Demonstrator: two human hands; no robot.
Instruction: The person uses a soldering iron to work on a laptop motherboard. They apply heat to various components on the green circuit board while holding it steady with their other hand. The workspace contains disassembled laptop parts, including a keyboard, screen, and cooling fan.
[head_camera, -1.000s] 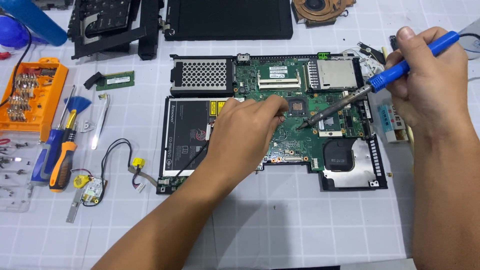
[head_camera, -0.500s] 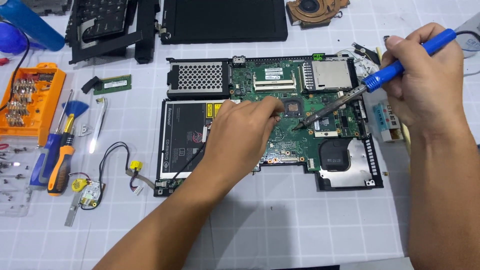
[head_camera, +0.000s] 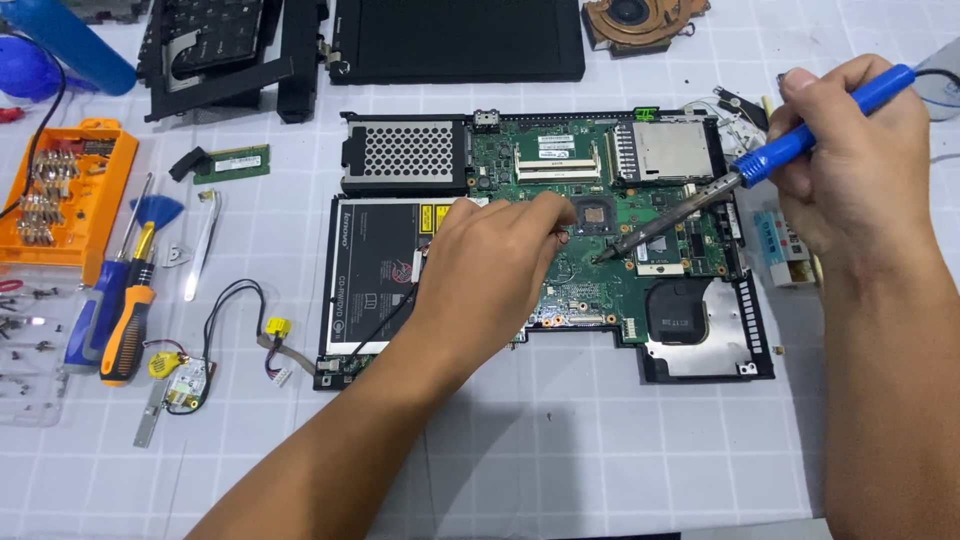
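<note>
Soldering step in hand on the laptop motherboard (head_camera: 600, 290), which lies flat on the gridded mat (head_camera: 560, 440).
Right hand (head_camera: 850, 180) grips the blue soldering iron (head_camera: 740, 180), tip on the board; left hand (head_camera: 490, 270) rests beside it, fingertips pinched, contents hidden. The next move likely calls for a steady tip.

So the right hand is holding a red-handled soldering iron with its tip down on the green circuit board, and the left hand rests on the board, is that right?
Not quite: the handle is blue, not red. In the head view the right hand holds a blue-handled soldering iron with its tip down on the green circuit board, and the left hand rests on the board.
</note>
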